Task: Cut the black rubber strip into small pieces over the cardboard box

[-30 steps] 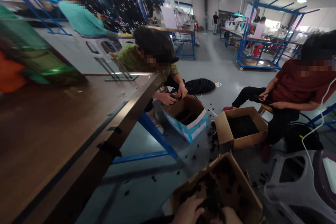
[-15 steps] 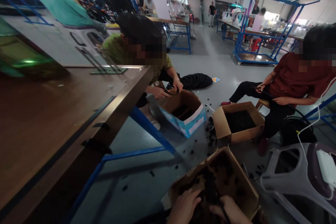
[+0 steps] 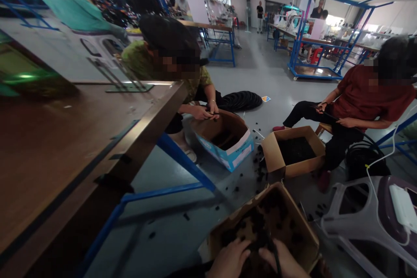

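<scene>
At far left, a brown worktable is seen running from the frame edge toward the centre, carried on a blue steel frame. Behind its far corner a seated person in a green top is found bent over a blue-and-white carton, both of that person's hands being held at the carton's near rim.

At bottom centre, the wearer's left hand is placed at the near edge of an open cardboard box, fingers curled down into a heap of small black pieces that fills the box; whether anything is pinched cannot be told. Just beside it, the right hand is closed about a thin black strap, which is seen running up between the two hands into the heap. More black pieces are scattered over the grey floor beyond the box.

Further right, a second cardboard box holding dark contents is set on the floor, in front of a seated person in a red shirt. At far right, a grey plastic stool is noted, with a white adapter and its cable lying on top.
</scene>
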A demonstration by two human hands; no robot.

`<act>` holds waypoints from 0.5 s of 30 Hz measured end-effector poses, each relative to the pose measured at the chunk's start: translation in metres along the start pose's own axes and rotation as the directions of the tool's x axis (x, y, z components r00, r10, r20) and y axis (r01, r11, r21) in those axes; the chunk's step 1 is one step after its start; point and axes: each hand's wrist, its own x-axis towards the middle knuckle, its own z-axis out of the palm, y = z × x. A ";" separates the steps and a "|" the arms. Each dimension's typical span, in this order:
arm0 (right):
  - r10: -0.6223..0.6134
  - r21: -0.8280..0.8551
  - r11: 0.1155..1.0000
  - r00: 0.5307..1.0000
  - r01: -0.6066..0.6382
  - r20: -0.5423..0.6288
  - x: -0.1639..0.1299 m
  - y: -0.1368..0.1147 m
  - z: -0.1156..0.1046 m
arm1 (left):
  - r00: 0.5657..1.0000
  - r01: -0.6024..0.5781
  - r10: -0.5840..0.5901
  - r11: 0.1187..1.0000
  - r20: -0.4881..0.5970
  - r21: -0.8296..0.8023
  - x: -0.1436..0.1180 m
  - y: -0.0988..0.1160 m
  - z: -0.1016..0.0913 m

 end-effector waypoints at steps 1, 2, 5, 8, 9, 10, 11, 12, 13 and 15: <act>0.001 0.023 1.000 1.000 0.000 -0.030 -0.001 -0.003 -0.001 | 0.999 -0.011 0.012 1.000 0.036 -0.017 -0.002 0.002 -0.001; 0.026 0.049 0.999 0.998 -0.023 -0.059 -0.003 -0.005 -0.002 | 0.996 -0.031 0.034 0.999 0.078 -0.041 -0.004 0.003 -0.001; 0.114 0.119 0.987 0.993 -0.110 -0.031 -0.004 -0.002 -0.004 | 0.985 -0.098 0.112 0.989 0.131 -0.108 -0.007 0.005 -0.003; 0.086 0.191 0.978 0.996 -0.086 0.009 0.002 0.010 -0.005 | 0.994 -0.087 0.092 0.993 0.057 -0.083 -0.005 0.001 -0.002; 0.067 0.234 0.970 0.998 -0.062 -0.013 0.005 0.015 -0.004 | 0.997 -0.072 0.074 0.995 0.027 -0.070 -0.004 -0.001 -0.001; 0.058 0.283 0.958 0.997 -0.042 -0.050 0.008 0.019 -0.004 | 0.998 -0.060 0.060 0.996 0.002 -0.064 -0.002 -0.003 0.001; 0.057 0.326 0.945 0.994 -0.025 -0.089 0.010 0.022 -0.003 | 0.998 -0.058 0.057 0.996 -0.017 -0.066 -0.001 -0.005 0.002; 0.059 0.357 0.934 0.990 -0.010 -0.125 0.013 0.025 -0.004 | 0.998 -0.063 0.062 0.995 -0.026 -0.074 0.000 -0.006 0.004; 0.060 0.367 0.930 0.986 0.002 -0.157 0.014 0.026 -0.004 | 0.997 -0.073 0.070 0.994 -0.028 -0.087 0.001 -0.006 0.005; 0.049 0.322 0.946 0.974 0.025 -0.221 0.015 0.026 -0.007 | 0.995 -0.097 0.095 0.988 -0.024 -0.119 0.001 -0.005 0.006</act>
